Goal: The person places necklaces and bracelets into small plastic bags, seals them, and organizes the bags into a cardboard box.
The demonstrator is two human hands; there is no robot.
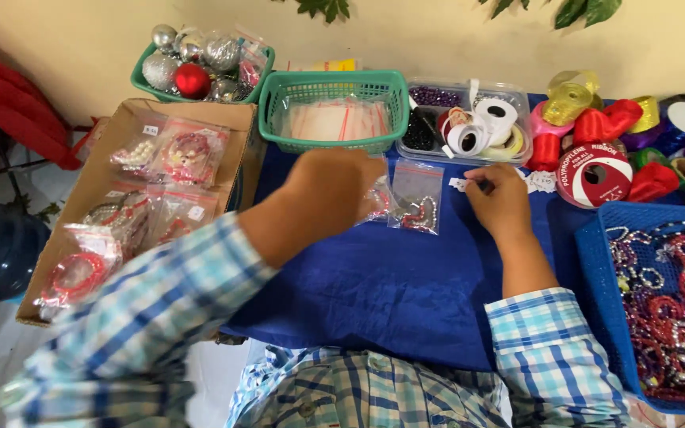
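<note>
Bagged bracelet [416, 198] lies between left hand [334, 190], grip unclear, and right hand [501, 202] pinching something small

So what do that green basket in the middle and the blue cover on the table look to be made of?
The green basket looks like moulded plastic: slotted lattice walls, smooth even colour. The blue cover looks like thin woven cloth with a slight sheen: it shows soft wrinkles and folds, though a plastic sheet can't be ruled out.

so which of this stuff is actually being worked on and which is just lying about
In hand:
left hand, at a small clear bag
clear bag with a beaded piece, between the hands
right hand, at small white tags

Lying about:
green basket of bags
baubles
ribbon rolls
blue tray of beaded pieces
cardboard box of bagged bracelets
</note>
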